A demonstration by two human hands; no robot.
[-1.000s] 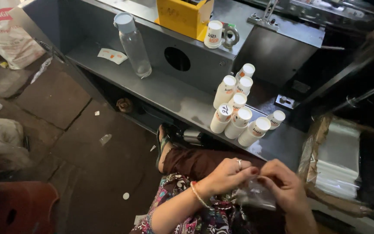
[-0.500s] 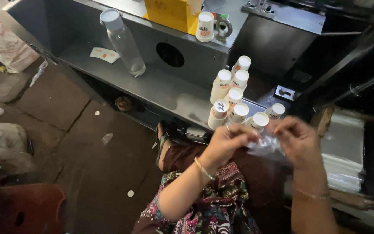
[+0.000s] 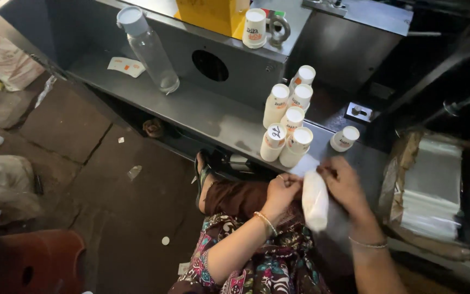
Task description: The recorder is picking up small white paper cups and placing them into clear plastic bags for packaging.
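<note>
Below the bottles (image 3: 286, 122), both hands pinch one white bottle (image 3: 315, 200), long axis upright: left hand (image 3: 282, 191), right hand (image 3: 346, 184). Seven bottles cluster on shelf (image 3: 208, 117).

**One head-worn view, looking steeply down**

The scene is seen from a single camera worn on the head, tilted down and forward over the lap. The hands are framed close at the bottom; the metal bench (image 3: 213, 122) and floor (image 3: 77, 163) lie farther off.
</note>
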